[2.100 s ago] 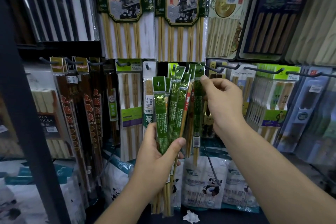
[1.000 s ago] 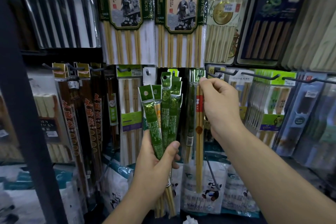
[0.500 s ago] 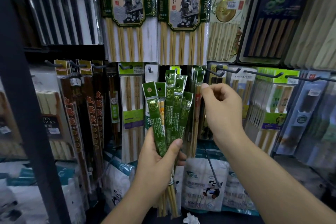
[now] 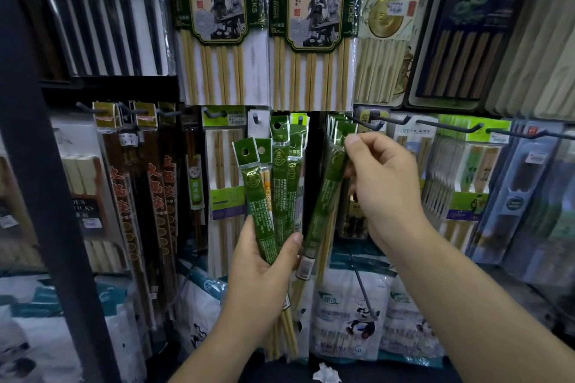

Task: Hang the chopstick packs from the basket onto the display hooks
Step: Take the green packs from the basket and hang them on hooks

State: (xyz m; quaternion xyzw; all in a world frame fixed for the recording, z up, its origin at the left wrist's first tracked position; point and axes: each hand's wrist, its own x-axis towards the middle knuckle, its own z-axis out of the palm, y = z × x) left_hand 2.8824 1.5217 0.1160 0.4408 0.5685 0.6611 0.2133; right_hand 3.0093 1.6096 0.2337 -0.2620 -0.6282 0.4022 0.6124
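Nearest, the left hand [image 4: 261, 261] is clamped on a fan of four green chopstick packs [image 4: 273, 190] yet to hang. Just right of that fan, the right hand [image 4: 382, 186] pinches the top of one more pack [image 4: 326, 205], tilted, its header just below the display hook [image 4: 365, 121] where two or three green headers seem to hang already. No basket is in view.

Lighting was dim and overhead; plastic wrappers showed glare, edges bowed with wide-angle distortion, and periphery was soft.
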